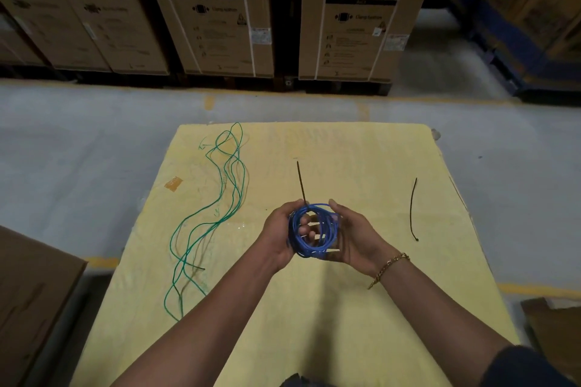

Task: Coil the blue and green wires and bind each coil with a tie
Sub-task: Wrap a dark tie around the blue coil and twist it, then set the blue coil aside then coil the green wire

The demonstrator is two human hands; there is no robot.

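Note:
A coil of blue wire [314,229] is held upright between both hands above the middle of the yellow table [314,308]. My left hand [278,229] grips its left side with fingers through the loop. My right hand [355,236] curls around its right side. A black tie [301,181] sticks up from behind the coil at the left fingers; what holds it is hidden. The green wire [220,198] lies loose in long uncoiled loops on the table's left part. A second black tie [412,210] lies on the table to the right.
A patch of brown tape [173,183] sticks to the table near the green wire. Large cardboard appliance boxes [220,9] stand across the grey floor [78,135] beyond the table. Another brown box [28,292] sits at the left, close to the table's near corner.

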